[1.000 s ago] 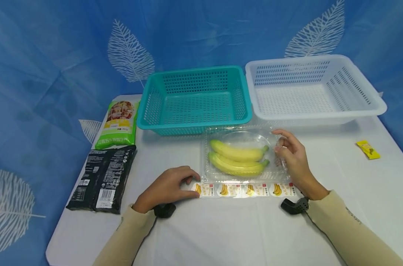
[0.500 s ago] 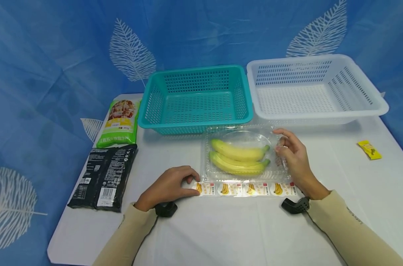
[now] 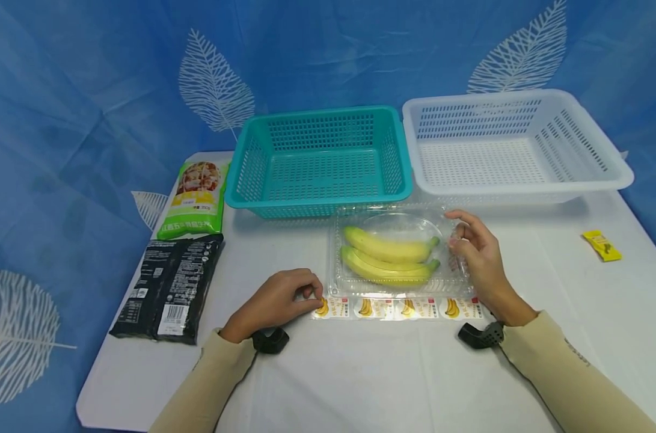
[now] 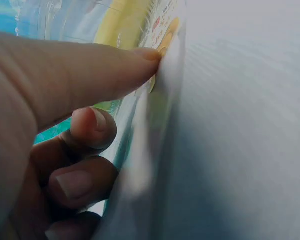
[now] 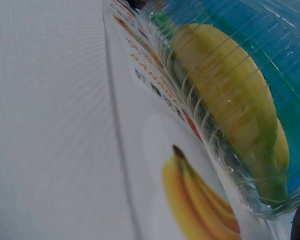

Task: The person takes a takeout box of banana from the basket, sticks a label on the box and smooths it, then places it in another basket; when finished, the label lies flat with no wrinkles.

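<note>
Clear, ribbed plastic makes up the rectangular box [image 3: 395, 293] I am watching from my distant seat, and through it I can see yellow bananas with green tips [image 3: 389, 249] lying side by side. It sits at the middle of the white table [image 3: 360, 379], in front of a teal rectangular plastic basket with slotted walls [image 3: 317, 207] and, to the right, a white plastic basket of the same kind [image 3: 522, 187]. Along the near edge of the box runs a pale strip of stickers printed with bananas and lettering [image 3: 384, 308]. The person's right hand [image 3: 484, 264] has its grip on the box's right-hand edge, thumb and fingers curled about it. At the strip's left end, the left hand [image 3: 279, 300] has thumb and forefinger brought together on the first sticker; my left wrist view shows the thumb tip against the printed fruit, with other fingers bent beneath, but the forefinger's tip is hidden from me there. Farther left lie a green-and-yellow food packet [image 3: 192, 201] and, just nearer, a black packet with a white barcode [image 3: 168, 291]. Over on the right I see a small yellow sachet [image 3: 602, 245], well apart from the right hand.
</note>
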`<state>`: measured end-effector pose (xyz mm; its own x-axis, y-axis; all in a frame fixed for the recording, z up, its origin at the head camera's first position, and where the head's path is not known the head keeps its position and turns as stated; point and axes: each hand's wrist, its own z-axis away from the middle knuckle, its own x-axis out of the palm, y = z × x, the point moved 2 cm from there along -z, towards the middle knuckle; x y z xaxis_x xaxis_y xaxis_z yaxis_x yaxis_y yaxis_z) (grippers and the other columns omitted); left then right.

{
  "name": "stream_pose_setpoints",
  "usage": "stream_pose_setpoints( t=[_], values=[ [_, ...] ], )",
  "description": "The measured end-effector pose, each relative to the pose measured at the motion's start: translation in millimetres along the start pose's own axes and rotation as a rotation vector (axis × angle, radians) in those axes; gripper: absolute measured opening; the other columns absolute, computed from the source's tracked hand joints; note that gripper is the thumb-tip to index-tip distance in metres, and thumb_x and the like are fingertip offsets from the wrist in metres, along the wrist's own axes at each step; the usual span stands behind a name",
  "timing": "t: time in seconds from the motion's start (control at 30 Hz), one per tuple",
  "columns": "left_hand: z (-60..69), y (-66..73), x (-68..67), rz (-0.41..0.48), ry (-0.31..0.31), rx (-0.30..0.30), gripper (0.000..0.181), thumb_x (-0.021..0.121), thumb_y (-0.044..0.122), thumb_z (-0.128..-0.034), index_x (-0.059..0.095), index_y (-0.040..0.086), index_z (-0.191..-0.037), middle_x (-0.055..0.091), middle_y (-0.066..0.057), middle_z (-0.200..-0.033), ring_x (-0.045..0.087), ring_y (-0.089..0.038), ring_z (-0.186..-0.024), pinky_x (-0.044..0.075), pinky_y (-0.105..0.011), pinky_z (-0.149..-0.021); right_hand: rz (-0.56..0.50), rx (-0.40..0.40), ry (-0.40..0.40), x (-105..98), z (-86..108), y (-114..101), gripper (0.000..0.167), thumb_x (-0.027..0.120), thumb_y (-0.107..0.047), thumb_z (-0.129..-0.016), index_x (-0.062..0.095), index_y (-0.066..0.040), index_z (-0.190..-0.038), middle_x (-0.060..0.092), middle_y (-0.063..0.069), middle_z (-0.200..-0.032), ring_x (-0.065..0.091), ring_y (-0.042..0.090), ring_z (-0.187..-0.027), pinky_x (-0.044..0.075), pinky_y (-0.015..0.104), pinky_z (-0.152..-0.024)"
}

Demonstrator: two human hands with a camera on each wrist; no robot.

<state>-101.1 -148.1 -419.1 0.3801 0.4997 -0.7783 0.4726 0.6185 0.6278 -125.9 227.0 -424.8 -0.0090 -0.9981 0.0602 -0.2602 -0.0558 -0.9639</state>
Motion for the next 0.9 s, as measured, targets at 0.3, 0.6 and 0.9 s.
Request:
stream_pose_setpoints(
  t=[0.3, 0.6, 0.9],
  values=[
    [0.0, 0.4, 1.0, -0.013, -0.014, -0.057, 0.015, 0.084, 0.023, -0.0878, 0.071, 0.025, -0.097, 0.052, 0.010, -0.080, 0.049, -0.008, -0.075, 0.043, -0.027, -0.067, 0.023, 0.001, 0.007, -0.2, -0.5, 0.6, 0.046, 0.046, 0.012, -0.092, 0.058, 0.001, -0.136, 0.044, 0.006, -0.084, 0.040, 0.014, -0.062, 0.036, 0.026, -0.050],
    [-2.7, -0.2, 1.7, 0.028, -0.019, -0.108, 0.018, 0.085, 0.020, -0.0857, 0.073, 0.020, -0.098, 0.051, 0.009, -0.079, 0.050, -0.009, -0.076, 0.043, -0.027, -0.067, 0.029, -0.012, 0.001, -0.8, -1.3, 1.0, 0.046, 0.046, 0.012, -0.092, 0.059, 0.001, -0.135, 0.044, 0.006, -0.084, 0.040, 0.014, -0.064, 0.035, 0.026, -0.051],
    [-2.8, 1.0, 2.0, 0.042, -0.022, -0.126, 0.015, 0.085, 0.020, -0.0864, 0.072, 0.019, -0.094, 0.050, 0.008, -0.076, 0.047, -0.009, -0.071, 0.039, -0.026, -0.064, 0.021, 0.004, 0.007, -0.4, -0.6, 1.1, 0.045, 0.047, 0.011, -0.093, 0.059, 0.001, -0.135, 0.044, 0.005, -0.083, 0.042, 0.014, -0.065, 0.037, 0.025, -0.052]
  ],
)
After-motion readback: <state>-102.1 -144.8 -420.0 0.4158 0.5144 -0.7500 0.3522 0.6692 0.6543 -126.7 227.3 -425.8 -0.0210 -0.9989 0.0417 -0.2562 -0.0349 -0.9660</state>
